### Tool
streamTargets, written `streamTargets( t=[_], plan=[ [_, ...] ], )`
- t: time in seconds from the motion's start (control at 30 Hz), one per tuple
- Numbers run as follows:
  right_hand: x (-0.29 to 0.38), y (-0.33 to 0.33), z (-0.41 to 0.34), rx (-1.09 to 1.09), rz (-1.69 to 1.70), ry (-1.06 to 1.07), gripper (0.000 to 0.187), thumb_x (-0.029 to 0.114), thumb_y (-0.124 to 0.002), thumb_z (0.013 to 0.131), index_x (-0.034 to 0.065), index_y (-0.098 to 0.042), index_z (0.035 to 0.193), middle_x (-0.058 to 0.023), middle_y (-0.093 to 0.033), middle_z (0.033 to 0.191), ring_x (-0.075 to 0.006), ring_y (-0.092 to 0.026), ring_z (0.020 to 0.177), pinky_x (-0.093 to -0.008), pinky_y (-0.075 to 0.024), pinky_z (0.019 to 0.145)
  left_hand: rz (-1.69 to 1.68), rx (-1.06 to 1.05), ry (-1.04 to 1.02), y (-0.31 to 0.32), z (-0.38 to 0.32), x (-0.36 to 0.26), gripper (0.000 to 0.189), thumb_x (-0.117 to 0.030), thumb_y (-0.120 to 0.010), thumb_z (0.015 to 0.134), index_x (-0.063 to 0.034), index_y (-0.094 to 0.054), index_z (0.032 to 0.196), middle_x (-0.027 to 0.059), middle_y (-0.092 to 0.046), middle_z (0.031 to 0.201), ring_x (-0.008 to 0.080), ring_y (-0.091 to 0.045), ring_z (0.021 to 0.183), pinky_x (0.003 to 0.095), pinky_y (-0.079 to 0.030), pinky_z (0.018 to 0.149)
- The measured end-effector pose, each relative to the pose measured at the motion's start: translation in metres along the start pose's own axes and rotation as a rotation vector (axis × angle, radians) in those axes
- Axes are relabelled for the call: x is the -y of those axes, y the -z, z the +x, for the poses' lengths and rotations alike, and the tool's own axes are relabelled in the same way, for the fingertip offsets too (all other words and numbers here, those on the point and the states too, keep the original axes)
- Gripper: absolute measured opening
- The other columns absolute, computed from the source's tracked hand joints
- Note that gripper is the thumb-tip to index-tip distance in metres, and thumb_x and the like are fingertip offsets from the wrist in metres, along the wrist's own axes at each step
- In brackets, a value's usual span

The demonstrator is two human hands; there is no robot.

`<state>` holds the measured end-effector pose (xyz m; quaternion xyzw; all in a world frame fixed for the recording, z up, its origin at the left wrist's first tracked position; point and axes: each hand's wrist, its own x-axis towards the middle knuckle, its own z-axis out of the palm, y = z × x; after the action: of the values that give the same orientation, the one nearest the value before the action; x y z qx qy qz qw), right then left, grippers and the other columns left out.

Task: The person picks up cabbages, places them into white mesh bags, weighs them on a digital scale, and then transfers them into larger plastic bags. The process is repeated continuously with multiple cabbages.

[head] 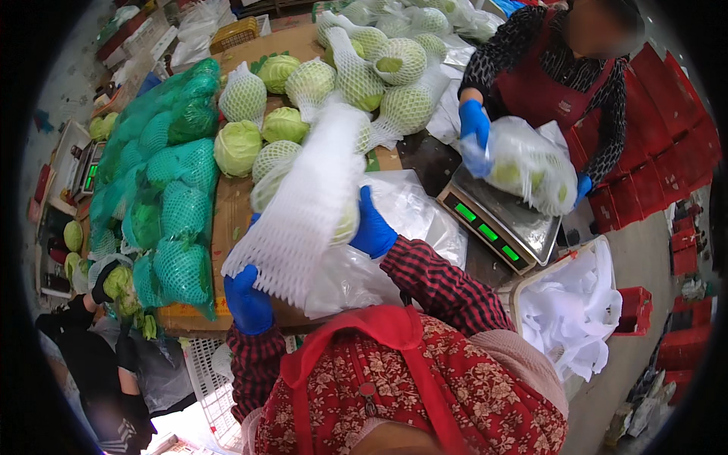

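Observation:
A white foam net sleeve stretches diagonally in front of me, its open end low and to the left. My left hand, in a blue glove, grips that end between thumb and fingers. On the other side, my right hand, also gloved in blue, holds a pale green cabbage that is partly covered by the sleeve; the fingers behind it are hidden. Bare cabbages and foam-netted cabbages lie just beyond on cardboard. Clear plastic bags are spread under and beside my right hand.
Green-wrapped cabbages are stacked on the left. At right, a co-worker's blue-gloved hand handles bagged cabbages over a digital scale. A bin of white foam sleeves stands near my right elbow. Another person handles a cabbage at lower left.

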<state>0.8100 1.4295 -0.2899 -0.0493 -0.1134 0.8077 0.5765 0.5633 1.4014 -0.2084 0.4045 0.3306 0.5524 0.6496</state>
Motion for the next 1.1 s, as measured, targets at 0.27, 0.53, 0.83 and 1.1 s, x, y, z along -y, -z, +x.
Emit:
streamTargets(
  t=[0.27, 0.53, 0.83, 1.1],
  plan=[
    [0.120, 0.095, -0.146, 0.351, 0.198, 0.556, 0.056, 0.042, -0.020, 0.098, 0.0079, -0.024, 0.142, -0.0101, -0.028, 0.146, -0.0230, -0.033, 0.130, -0.0377, -0.0255, 0.110, -0.579, 0.381, 0.208, -0.001, 0.053, 0.029, 0.031, -0.026, -0.045, 0.093, -0.0031, -0.051, 0.113, 0.0067, -0.059, 0.097, 0.0206, -0.055, 0.087, 0.0348, -0.046, 0.068],
    [0.281, 0.042, -0.320, -0.871, -0.906, 0.951, 0.049, 0.031, -0.051, 0.091, 0.0057, -0.042, 0.133, -0.0082, -0.051, 0.126, -0.0198, -0.047, 0.116, -0.0359, -0.0386, 0.097, -0.220, -0.003, 0.303, 0.026, 0.033, 0.046, 0.050, 0.001, -0.050, 0.079, 0.0010, -0.042, 0.128, 0.0062, -0.057, 0.110, 0.0145, -0.057, 0.091, 0.0245, -0.046, 0.076],
    [0.141, -0.089, -0.127, -0.772, -1.594, 1.157, 0.035, 0.005, -0.061, 0.083, -0.0003, -0.054, 0.117, -0.0110, -0.056, 0.116, -0.0212, -0.054, 0.103, -0.0330, -0.0413, 0.091, 0.255, -0.039, 0.004, -0.047, 0.018, 0.035, 0.021, -0.002, -0.063, 0.080, -0.0051, -0.053, 0.099, -0.0018, -0.053, 0.087, 0.0062, -0.048, 0.078, 0.0215, -0.041, 0.072],
    [-0.037, -0.114, -0.010, -0.094, -1.102, -0.061, 0.053, 0.015, -0.069, 0.081, 0.0023, -0.049, 0.128, -0.0076, -0.058, 0.113, -0.0148, -0.057, 0.101, -0.0292, -0.0438, 0.090, 0.160, -0.186, -0.105, -0.061, 0.013, 0.010, 0.012, -0.006, -0.060, 0.083, -0.0058, -0.049, 0.080, -0.0020, -0.048, 0.066, 0.0044, -0.044, 0.057, 0.0192, -0.037, 0.051]
  ],
)
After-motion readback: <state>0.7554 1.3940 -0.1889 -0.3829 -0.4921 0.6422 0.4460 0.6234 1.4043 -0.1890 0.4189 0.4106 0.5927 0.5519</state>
